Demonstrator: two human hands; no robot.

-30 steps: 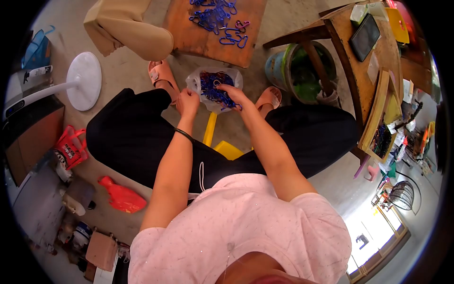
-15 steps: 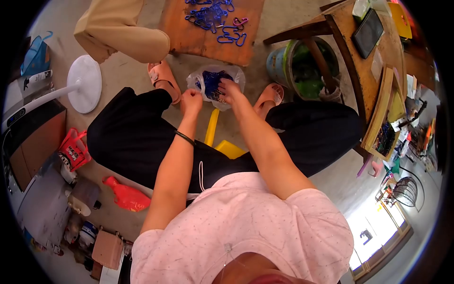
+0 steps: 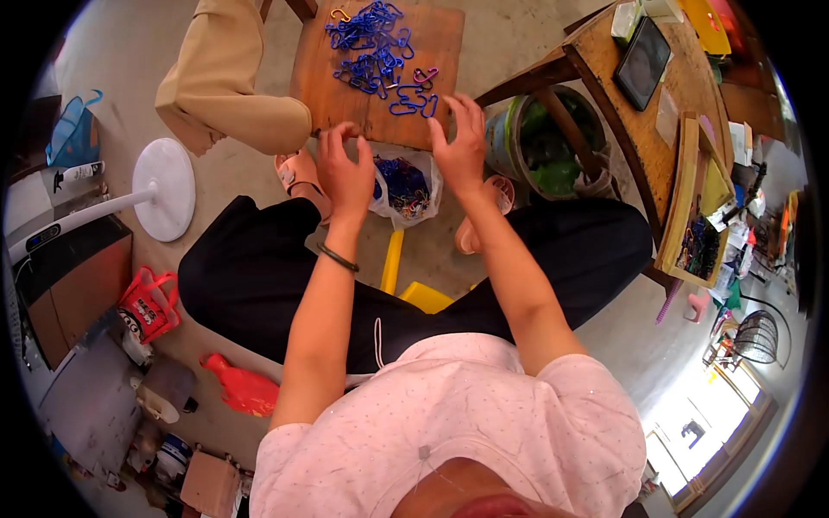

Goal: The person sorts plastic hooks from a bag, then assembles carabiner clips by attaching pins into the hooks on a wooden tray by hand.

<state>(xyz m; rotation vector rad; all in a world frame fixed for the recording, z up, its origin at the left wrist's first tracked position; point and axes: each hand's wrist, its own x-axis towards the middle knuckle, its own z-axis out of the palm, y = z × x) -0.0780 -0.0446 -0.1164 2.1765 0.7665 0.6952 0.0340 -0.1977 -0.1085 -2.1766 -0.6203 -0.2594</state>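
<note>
Since both hands hover apart with their fingers spread and nothing visible in their grasp, I can size up the clips around them. Just beyond the left hand (image 3: 347, 183) and right hand (image 3: 464, 155), blue clips (image 3: 371, 62) lie heaped on a low wooden table (image 3: 313, 97); I cannot tell whether any fingertip touches the wood. Between the wrists, a plastic bag (image 3: 433, 183) holds more small clips (image 3: 404, 184). I judge each clip light, stiff and rather slippery, unlikely to break but quick to snag its neighbours. I would pinch one by its long side, at the heap's edge near the right fingertips, and shake it free. The bag looks thin and limp, so I would grip its gathered rim on both sides.
</note>
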